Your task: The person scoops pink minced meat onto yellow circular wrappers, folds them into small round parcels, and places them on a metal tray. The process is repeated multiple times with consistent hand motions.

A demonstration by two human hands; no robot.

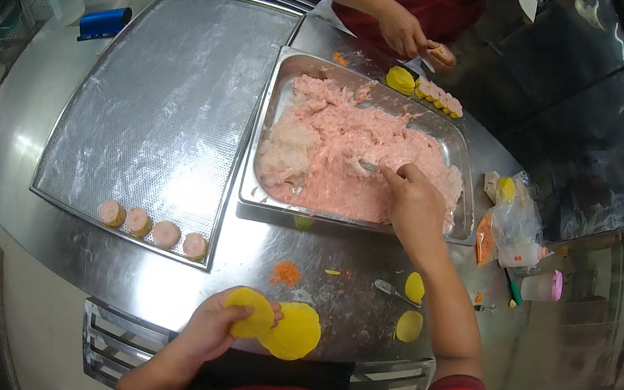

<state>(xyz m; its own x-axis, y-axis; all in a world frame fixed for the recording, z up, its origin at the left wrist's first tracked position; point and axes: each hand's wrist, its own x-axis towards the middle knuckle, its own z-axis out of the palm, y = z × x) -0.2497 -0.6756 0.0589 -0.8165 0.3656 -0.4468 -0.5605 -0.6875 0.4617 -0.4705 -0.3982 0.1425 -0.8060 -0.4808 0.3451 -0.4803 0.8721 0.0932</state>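
Note:
My left hand (210, 327) pinches a round yellow dumpling wrapper (251, 317) near the table's front edge. Right beside it lies a stack of the same yellow wrappers (295, 333). My right hand (416, 209) reaches into a deep steel pan (250, 178) and grips a small metal utensil (369, 166), perhaps a spoon or spatula; its tip touches the pink minced meat filling (343, 147), and my fingers hide its handle. Several filled dumplings (166, 234) stand in a row at the near edge of a perforated metal tray (156, 107), left of the pan.
Orange shreds (286, 273), another utensil (394, 291) and loose yellow wrappers (409, 327) lie before the pan. Across the table a co-worker's hand (405, 31) holds a dumpling, near a row of dumplings (439, 98). Plastic bags (517, 226) and a pink-lidded container (542, 287) sit right.

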